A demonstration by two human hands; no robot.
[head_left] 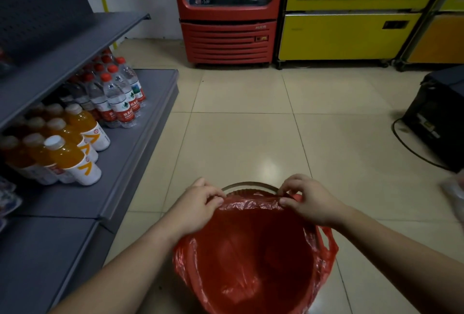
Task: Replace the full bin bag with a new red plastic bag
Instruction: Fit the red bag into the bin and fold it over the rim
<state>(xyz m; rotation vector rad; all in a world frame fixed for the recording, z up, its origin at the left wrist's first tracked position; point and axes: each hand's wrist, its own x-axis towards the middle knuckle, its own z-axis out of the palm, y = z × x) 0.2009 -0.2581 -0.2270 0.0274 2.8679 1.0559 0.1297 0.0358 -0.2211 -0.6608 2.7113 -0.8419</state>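
A red plastic bag (pixel 251 258) lines a round bin on the floor right in front of me. Its near and side edges are folded over the rim, and one loop handle hangs down the right side. At the far side a strip of the bin's rim (pixel 251 184) shows bare above the bag's edge. My left hand (pixel 200 203) pinches the bag's far edge on the left. My right hand (pixel 305 200) pinches the same edge on the right, close to the rim. The inside of the bag looks empty.
A grey shelf unit (pixel 140 138) with orange drink bottles (pixel 72 155) and water bottles (pixel 118 95) runs along the left. A red drinks cooler (pixel 227 37) and yellow cabinets (pixel 349 35) stand at the back. A black box (pixel 439 117) with a cable sits at right.
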